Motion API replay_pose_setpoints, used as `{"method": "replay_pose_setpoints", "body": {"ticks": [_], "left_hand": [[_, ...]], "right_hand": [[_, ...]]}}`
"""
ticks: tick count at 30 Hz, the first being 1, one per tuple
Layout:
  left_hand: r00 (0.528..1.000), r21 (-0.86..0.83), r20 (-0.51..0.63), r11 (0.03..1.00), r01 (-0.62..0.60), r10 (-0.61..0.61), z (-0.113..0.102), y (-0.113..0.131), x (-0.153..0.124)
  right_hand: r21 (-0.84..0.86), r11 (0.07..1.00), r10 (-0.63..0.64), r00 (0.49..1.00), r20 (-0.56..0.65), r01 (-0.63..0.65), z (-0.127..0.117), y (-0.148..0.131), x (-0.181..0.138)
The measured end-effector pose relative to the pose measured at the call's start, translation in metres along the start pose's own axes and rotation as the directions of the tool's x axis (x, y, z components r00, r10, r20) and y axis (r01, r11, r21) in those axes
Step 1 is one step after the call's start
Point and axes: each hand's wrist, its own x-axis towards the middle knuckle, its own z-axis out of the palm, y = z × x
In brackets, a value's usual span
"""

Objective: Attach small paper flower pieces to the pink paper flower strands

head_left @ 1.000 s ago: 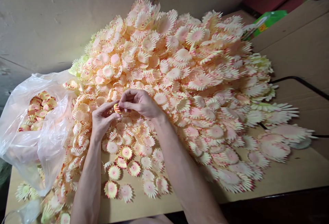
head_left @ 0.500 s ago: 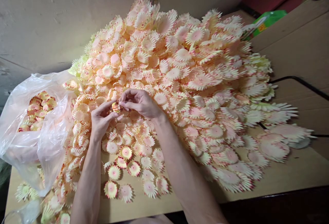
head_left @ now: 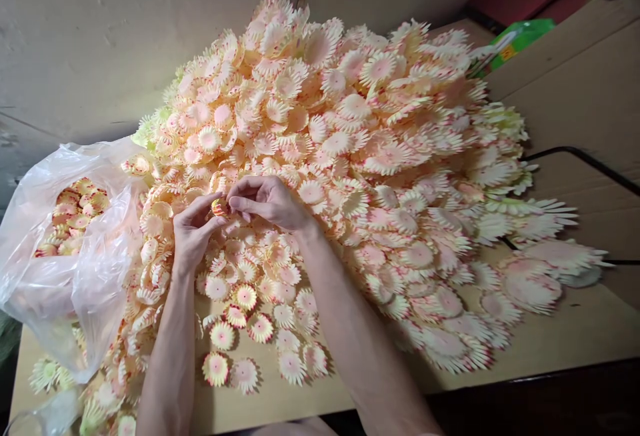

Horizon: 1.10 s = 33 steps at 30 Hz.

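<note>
1. Table, pale wood, along the bottom of the frame, bare in a strip at lower centre and again at lower right.
2. Clear plastic at the lower left corner, with pale fringed discs close beside.
3. Loose flower discs at lower centre, between the two forearms: round, cream, fringed, pink to red at the tips, some lying apart on the wood, others overlapping.
4. Left hand, left of centre: thumb and forefinger closed on a small cupped flower piece, yellow with red streaks, held between the fingertips above the discs.
5. Right hand, at centre: fingers curled, thumb and forefinger drawn together just beside the cupped piece; impossible to tell whether touching it or gripping anything.
6. Translucent plastic bag at the left of the frame, open, with red-tipped flower pieces inside.
7. Large heap of flower discs across the middle and up to the top centre, cream and pale pink, some greenish at the edges, leaning towards the wall.
8. Brown cardboard at right, black rod or cable in front.
9. Green packet at upper right.
10. Greyish wall behind, upper left.
</note>
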Motion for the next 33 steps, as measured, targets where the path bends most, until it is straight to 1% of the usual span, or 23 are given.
{"method": "replay_pose_setpoints", "body": {"ticks": [4, 10, 18, 22, 28, 33], "left_hand": [[0.998, 0.025, 0.053, 0.999, 0.022, -0.024, 0.0000, 0.0008, 0.0004], [0.993, 0.008, 0.115, 1.000, 0.006, -0.007, 0.0020, 0.0027, 0.0014], [0.997, 0.013, 0.049, 0.998, 0.063, -0.064, 0.0025, 0.0028, -0.0008], [0.995, 0.022, 0.029, 0.996, 0.092, -0.092, 0.0018, 0.0020, -0.0015], [0.995, -0.060, 0.044, 0.994, 0.092, -0.089, 0.0005, 0.0001, -0.0022], [0.989, -0.085, 0.045, 0.986, 0.145, -0.142, -0.0010, -0.0010, -0.0031]], "right_hand": [[-0.001, 1.000, 0.029, 0.999, 0.035, -0.029, -0.0001, -0.0001, -0.0007], [0.006, 0.998, 0.065, 0.998, 0.026, -0.065, 0.0010, -0.0033, -0.0015], [-0.071, 0.996, 0.055, 0.998, 0.041, -0.052, -0.0008, -0.0004, -0.0021], [-0.105, 0.993, 0.065, 0.997, 0.028, -0.062, 0.0004, -0.0020, -0.0015], [-0.047, 0.997, 0.059, 0.998, 0.003, -0.058, 0.0002, -0.0012, 0.0008], [-0.015, 0.999, 0.048, 0.999, -0.018, -0.048, -0.0015, 0.0013, 0.0001]]}}
